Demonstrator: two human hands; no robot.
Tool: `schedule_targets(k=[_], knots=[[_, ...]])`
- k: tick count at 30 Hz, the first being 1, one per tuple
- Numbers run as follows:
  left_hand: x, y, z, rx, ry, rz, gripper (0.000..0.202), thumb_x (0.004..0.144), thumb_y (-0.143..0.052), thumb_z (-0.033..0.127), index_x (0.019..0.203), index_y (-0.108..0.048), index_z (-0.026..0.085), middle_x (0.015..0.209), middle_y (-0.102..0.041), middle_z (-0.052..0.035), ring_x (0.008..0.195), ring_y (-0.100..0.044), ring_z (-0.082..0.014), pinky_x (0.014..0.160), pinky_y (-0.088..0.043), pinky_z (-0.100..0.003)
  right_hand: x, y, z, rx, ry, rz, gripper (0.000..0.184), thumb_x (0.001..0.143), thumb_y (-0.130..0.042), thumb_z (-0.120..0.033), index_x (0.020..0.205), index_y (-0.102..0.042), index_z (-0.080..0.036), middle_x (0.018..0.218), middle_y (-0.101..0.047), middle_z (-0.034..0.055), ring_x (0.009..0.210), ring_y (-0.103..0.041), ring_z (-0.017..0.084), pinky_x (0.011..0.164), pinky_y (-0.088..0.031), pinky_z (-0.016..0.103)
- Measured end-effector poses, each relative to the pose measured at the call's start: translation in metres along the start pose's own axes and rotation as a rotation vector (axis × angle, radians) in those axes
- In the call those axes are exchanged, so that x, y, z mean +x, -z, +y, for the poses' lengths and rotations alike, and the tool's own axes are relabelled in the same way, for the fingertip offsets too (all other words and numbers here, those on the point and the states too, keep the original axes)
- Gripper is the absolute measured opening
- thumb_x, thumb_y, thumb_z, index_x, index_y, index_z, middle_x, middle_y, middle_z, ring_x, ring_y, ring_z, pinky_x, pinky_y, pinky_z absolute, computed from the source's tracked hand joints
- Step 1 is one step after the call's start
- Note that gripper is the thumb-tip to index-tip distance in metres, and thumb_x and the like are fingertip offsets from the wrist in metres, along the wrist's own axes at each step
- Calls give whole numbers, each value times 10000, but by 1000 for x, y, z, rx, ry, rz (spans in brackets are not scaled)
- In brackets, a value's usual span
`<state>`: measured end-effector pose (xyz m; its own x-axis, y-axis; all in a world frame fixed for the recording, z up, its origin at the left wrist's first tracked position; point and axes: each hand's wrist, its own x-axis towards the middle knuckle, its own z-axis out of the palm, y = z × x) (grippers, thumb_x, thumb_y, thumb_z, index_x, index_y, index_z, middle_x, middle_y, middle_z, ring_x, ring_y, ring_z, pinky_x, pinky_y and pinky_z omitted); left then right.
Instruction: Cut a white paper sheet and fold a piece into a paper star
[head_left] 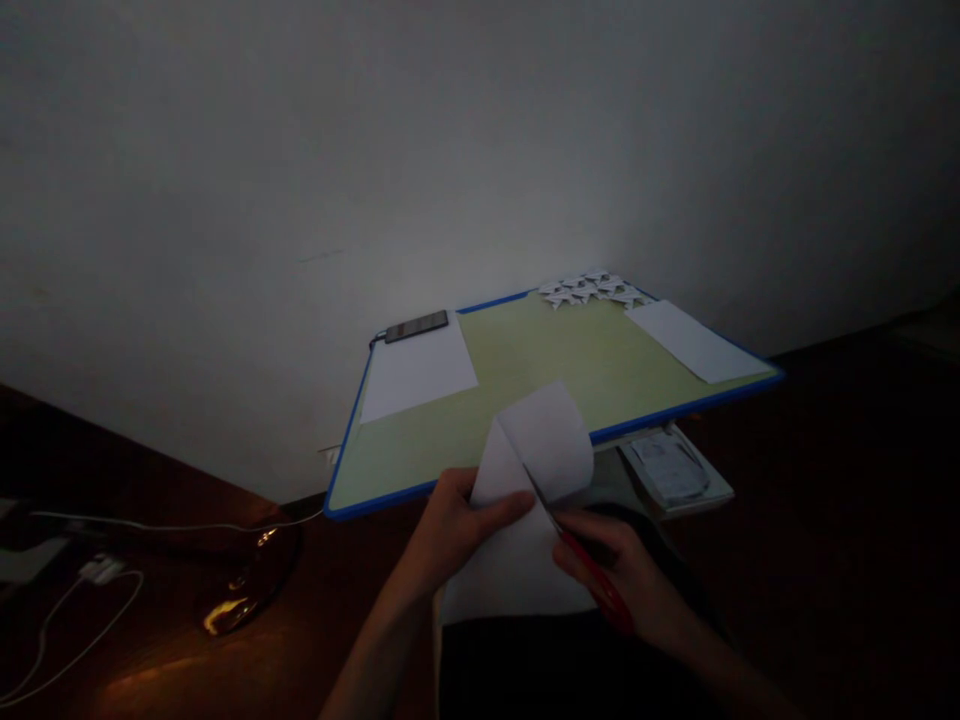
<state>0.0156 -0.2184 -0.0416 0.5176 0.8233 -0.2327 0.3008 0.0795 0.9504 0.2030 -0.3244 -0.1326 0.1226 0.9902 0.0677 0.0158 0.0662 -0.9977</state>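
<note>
My left hand (pixel 456 520) pinches a white sheet of paper (pixel 525 500) at its left edge, holding it up in front of a small table. My right hand (pixel 626 570) grips red-handled scissors (pixel 585 560), whose blades reach into the sheet from the right. The upper part of the paper curls back over the blades. Both hands are closed, close together just below the near edge of the table.
A small green table with a blue rim (pixel 525 470) stands against a pale wall. On it lie a white sheet (pixel 416 375), a phone (pixel 416 326), another sheet (pixel 694 340) and several folded paper pieces (pixel 592 290). A lamp base (pixel 247 580) and white cables (pixel 67 620) sit at the left.
</note>
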Motion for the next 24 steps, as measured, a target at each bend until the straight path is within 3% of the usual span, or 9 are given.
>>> schedule_targets(k=[4, 9, 24], knots=[[1, 0, -1, 0, 6, -2, 365, 761, -855, 473, 771, -786, 114, 747, -747, -77, 628, -622, -172, 570, -458, -256, 2, 0, -5, 2, 25, -94, 443, 904, -779, -530, 1260, -809, -268, 1247, -800, 137, 1110, -742, 317, 1036, -577, 504], [2, 0, -3, 21, 10, 18, 370, 753, -855, 478, 760, -796, 112, 738, -757, -83, 611, -633, -176, 549, -449, -252, 4, 1, -6, -5, 20, -65, 461, 885, -794, -544, 1253, -812, -267, 1285, -789, 141, 1170, -726, 343, 1078, -542, 538], [3, -1, -5, 22, 25, 27, 368, 737, -857, 475, 744, -780, 115, 719, -745, -72, 594, -616, -166, 532, -442, -247, 6, -2, -13, -3, 87, -160, 362, 964, -725, -469, 1235, -825, -250, 1067, -831, 93, 937, -762, 254, 857, -621, 349]])
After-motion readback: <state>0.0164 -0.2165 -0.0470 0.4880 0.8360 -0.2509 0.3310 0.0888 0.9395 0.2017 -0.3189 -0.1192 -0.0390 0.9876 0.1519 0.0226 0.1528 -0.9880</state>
